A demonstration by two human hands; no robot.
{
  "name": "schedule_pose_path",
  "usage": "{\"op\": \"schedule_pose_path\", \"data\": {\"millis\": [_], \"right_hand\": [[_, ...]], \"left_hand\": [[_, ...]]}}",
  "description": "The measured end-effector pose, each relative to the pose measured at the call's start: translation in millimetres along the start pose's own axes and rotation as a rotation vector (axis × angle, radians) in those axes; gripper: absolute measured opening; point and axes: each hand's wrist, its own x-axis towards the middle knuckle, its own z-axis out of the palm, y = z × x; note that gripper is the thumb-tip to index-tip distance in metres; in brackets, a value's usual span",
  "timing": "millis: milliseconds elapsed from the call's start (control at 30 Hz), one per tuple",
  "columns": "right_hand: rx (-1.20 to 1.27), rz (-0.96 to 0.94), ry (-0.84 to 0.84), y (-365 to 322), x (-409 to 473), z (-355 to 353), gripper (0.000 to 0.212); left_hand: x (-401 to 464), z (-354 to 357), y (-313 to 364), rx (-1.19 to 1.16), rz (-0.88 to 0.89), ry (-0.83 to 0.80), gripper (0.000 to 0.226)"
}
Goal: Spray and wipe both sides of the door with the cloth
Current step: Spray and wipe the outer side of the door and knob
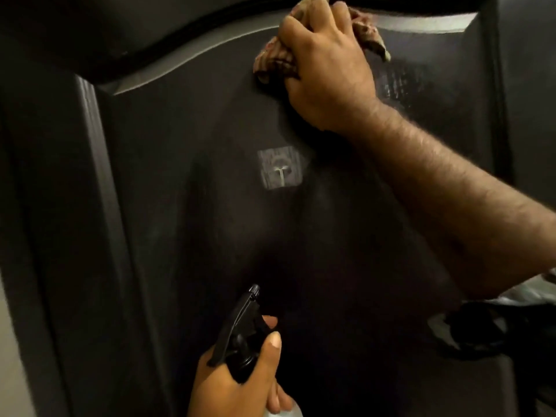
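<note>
dark door (210,236); brownish patterned cloth (275,60) (perhaps striped); black sprayer (240,326).

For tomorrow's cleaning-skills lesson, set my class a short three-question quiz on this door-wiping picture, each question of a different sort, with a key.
1. True or false: the right hand presses the cloth against the upper part of the door.
2. What does the left hand hold?
A. a sponge
B. the spray bottle
C. a brush
3. Fill in: the bottle's black nozzle points ____ the door.

Key
1. True
2. B
3. towards
</note>
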Motion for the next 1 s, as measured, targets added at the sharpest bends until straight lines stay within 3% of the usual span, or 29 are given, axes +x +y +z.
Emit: {"op": "schedule_pose_path", "data": {"millis": [333, 467, 600, 733, 867, 1000], "right_hand": [[0.099, -0.159, -0.128, -116.9, -11.3, 34.0, 0.062], [0.168, -0.215, -0.157, -157.0, -37.2, 48.7, 0.053], [0.242, -0.307, -0.126, -192.2, -90.4, 70.2, 0.047], [0.301, -0.392, -0.125, -214.1, -158.3, 82.4, 0.037], [0.373, -0.464, -0.247, -222.5, -222.8, 85.0, 0.033], [0.440, -0.517, -0.292, -203.5, -283.5, 81.4, 0.028]], "left_hand": [[-0.9, -43.5, -4.0, 0.163, -0.035, 0.298, 0.033], [-5.6, -57.0, -6.4, 0.185, -0.055, 0.353, 0.033], [-6.7, -75.5, -18.5, 0.241, -0.022, 0.449, 0.052], [-11.2, -85.0, -25.4, 0.174, -0.045, 0.506, 0.027], [-19.5, -82.3, -26.0, 0.265, 0.033, 0.564, 0.028], [-26.9, -73.0, -21.1, 0.172, 0.023, 0.529, 0.023]]}}
